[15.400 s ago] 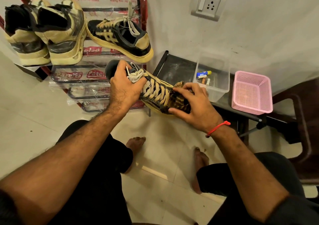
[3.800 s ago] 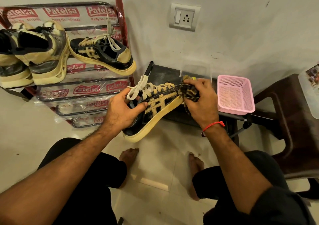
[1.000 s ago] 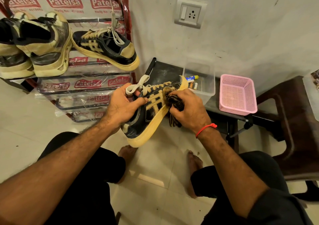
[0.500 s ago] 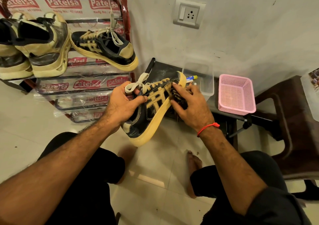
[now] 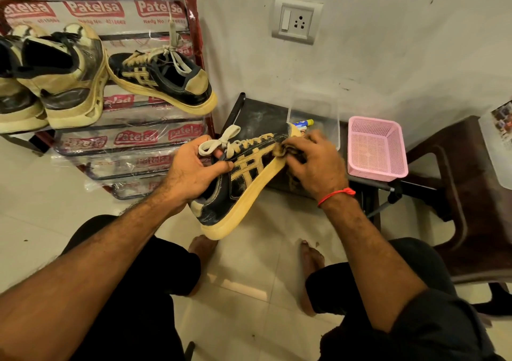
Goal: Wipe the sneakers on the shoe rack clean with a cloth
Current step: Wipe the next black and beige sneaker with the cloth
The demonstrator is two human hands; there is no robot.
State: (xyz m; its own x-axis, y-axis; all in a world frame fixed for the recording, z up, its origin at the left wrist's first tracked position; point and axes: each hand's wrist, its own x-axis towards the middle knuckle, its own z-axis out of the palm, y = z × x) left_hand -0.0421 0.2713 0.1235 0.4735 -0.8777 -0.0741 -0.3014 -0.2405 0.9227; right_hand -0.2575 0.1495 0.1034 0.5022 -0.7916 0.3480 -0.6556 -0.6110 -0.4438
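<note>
My left hand point(image 5: 194, 171) grips a black sneaker with tan stripes and a tan sole point(image 5: 238, 191) at its collar, holding it tilted with the toe up and away. My right hand point(image 5: 315, 164) holds a dark patterned cloth point(image 5: 282, 150) bunched against the side of the sneaker near the toe; most of the cloth is hidden under the fingers. The matching sneaker point(image 5: 163, 81) sits on the top shelf of the shoe rack point(image 5: 191, 14), next to a pair of bulky cream and black sneakers point(image 5: 63, 78).
A dark low table point(image 5: 257, 111) stands by the wall behind the held shoe, with a clear plastic box point(image 5: 329, 117) and a pink mesh basket point(image 5: 374, 147) on it. A brown plastic chair point(image 5: 471, 189) is at the right. My bare feet rest on the tiled floor below.
Over the last second my right hand slid the cloth up the sneaker's side from the middle toward the toe. The left hand kept its grip and the shoe stayed tilted.
</note>
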